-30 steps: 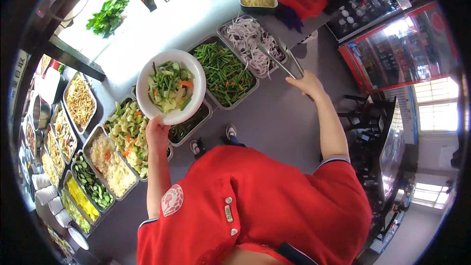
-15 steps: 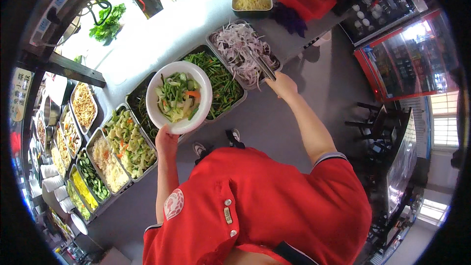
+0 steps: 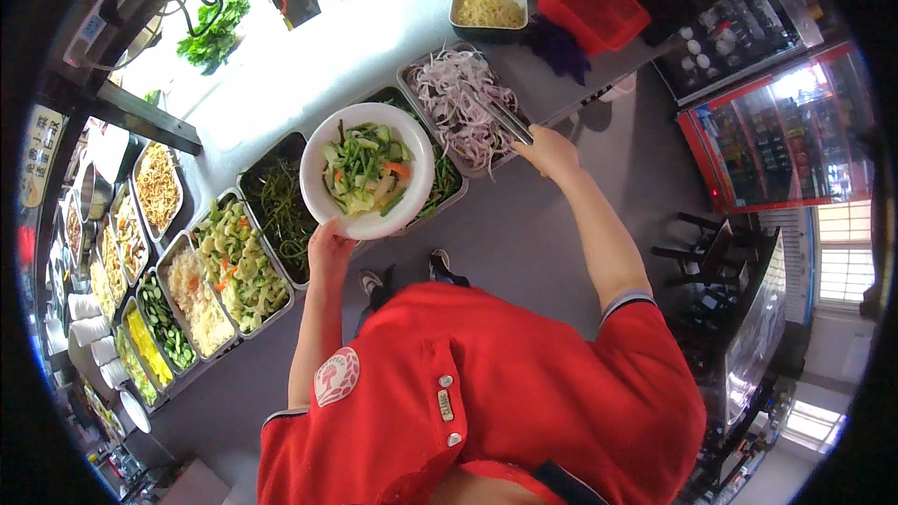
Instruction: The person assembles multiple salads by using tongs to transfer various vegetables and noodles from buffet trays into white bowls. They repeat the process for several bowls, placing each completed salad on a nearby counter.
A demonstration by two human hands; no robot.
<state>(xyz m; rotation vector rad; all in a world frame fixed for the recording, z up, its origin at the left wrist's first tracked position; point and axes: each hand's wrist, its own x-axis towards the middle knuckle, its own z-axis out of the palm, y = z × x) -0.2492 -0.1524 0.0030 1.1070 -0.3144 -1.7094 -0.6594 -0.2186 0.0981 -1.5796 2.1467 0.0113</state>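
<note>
Bare left hand (image 3: 332, 248): grips the near left rim of the round white bowl (image 3: 423, 173)
Left forearm (image 3: 315, 337): nearly upright, below the bowl
Bare right hand (image 3: 550, 151): closed in a grip, well right of the bowl
Right forearm (image 3: 603, 224): slanting, lower right of the bowl

On your left, cauliflower (image 3: 251, 262), sliced cucumber (image 3: 166, 329) and yellow strips (image 3: 148, 346) lie in rows near stacked white bowls (image 3: 89, 330). Ahead, leafy greens (image 3: 213, 35) sit in bright light; a white-rimmed tub (image 3: 466, 21) of pale yellow shreds (image 3: 490, 7) stands near a red plastic basket (image 3: 591, 7). On your right are a red-framed glass-door cabinet (image 3: 786, 131) and a dark table (image 3: 760, 318).
</note>
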